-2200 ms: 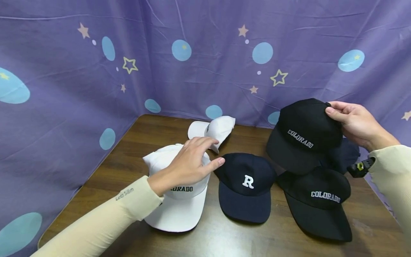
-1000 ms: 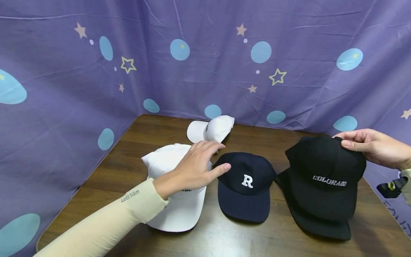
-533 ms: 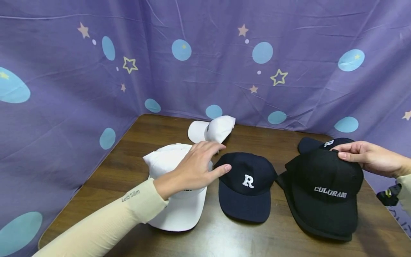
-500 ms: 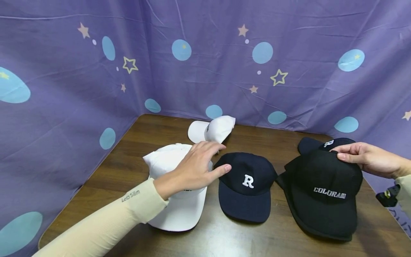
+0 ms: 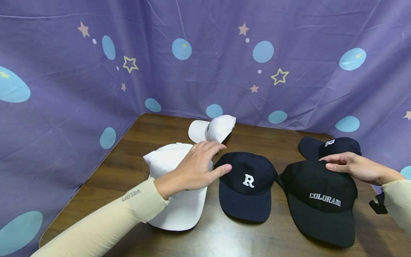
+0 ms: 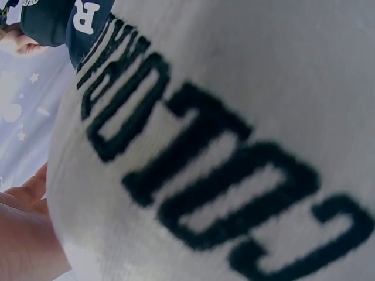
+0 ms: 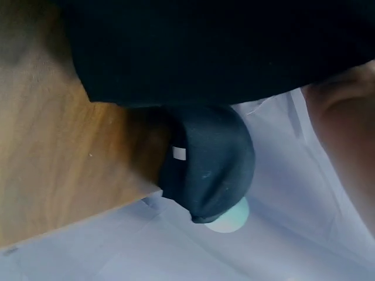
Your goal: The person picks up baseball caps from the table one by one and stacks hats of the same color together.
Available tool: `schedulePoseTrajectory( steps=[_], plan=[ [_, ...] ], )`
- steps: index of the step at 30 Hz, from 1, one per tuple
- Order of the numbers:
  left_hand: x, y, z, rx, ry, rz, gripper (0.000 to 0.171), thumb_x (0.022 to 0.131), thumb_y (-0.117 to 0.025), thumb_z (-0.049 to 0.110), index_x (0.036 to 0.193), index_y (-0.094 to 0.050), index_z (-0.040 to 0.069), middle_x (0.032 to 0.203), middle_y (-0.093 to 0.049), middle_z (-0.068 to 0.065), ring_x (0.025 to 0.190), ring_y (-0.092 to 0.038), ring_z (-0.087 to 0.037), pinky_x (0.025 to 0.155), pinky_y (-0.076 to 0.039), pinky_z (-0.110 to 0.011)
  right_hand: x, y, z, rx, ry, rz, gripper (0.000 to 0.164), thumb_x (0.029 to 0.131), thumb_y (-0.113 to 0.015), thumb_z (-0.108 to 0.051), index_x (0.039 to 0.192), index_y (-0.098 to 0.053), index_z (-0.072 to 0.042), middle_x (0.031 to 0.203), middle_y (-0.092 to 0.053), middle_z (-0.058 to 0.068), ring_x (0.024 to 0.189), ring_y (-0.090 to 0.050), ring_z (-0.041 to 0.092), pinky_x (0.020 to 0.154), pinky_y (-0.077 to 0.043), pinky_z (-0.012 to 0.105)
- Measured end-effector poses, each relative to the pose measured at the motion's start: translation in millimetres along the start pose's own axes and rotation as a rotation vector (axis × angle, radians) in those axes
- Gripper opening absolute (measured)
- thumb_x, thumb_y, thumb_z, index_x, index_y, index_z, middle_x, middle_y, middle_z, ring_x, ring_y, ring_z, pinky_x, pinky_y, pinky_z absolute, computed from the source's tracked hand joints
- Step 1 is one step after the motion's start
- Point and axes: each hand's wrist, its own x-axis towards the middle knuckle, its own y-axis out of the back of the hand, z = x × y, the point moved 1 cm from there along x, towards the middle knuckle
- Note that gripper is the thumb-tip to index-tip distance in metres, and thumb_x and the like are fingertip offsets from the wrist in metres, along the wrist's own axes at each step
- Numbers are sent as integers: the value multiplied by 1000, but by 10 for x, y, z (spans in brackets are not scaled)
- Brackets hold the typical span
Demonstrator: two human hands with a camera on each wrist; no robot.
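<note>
In the head view my right hand [image 5: 356,167] pinches the crown top of a black COLORADO baseball cap [image 5: 321,185], front right. This cap covers a second black cap, almost wholly hidden beneath it. My left hand [image 5: 194,167] lies over a white COLORADO baseball cap [image 5: 174,214], fingers loosely extended; whether it touches the crown I cannot tell. Between the hands sits a navy baseball cap with a white R [image 5: 245,203]. The left wrist view is filled by the white cap's lettering [image 6: 205,158]. In the right wrist view the black cap [image 7: 222,52] looms above.
Toward the back of the wooden table [image 5: 154,128] lies another white cap [image 5: 219,128] on its side. Another navy R cap [image 5: 343,145] rests at the back right, behind my right hand. A purple curtain [image 5: 205,71] with stars and blue spots hangs behind and left.
My right hand has lowered the black cap from the air onto the other black cap, then shifted it slightly left. The navy cap behind shows more. My left hand has edged right.
</note>
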Motion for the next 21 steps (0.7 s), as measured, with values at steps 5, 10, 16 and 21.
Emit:
schedulePoseTrajectory(
  steps=[5,10,16,21],
  plan=[
    [1,18,6,4,5,1,61,98,-58,55,141,-58,12,138,-61,-1,129,-50,-24,112,-35,-46,23,19,-104,-95,9,26,41,110,-47,-10,147,-48,7,130,-70,3,114,-67,12,87,-57,28],
    [1,28,11,7,2,-1,60,98,-58,54,140,-58,12,137,-61,-1,129,-51,-24,112,-35,-46,8,67,-171,-137,13,28,40,109,-48,-10,146,-51,4,130,-69,1,115,-65,7,87,-56,25],
    [-8,7,5,-2,-5,1,59,98,-60,52,139,-59,10,136,-62,-3,128,-51,-25,112,-35,-45,95,-33,-36,-297,130,122,34,105,-56,-6,137,-60,4,121,-73,-1,108,-67,3,82,-55,20],
    [-6,-4,8,8,-23,6,58,98,-58,53,138,-59,10,135,-62,-2,125,-53,-24,110,-36,-43,104,-155,85,-451,135,338,27,100,-66,-9,126,-71,-6,116,-71,-6,103,-61,-4,80,-47,13]
  ],
)
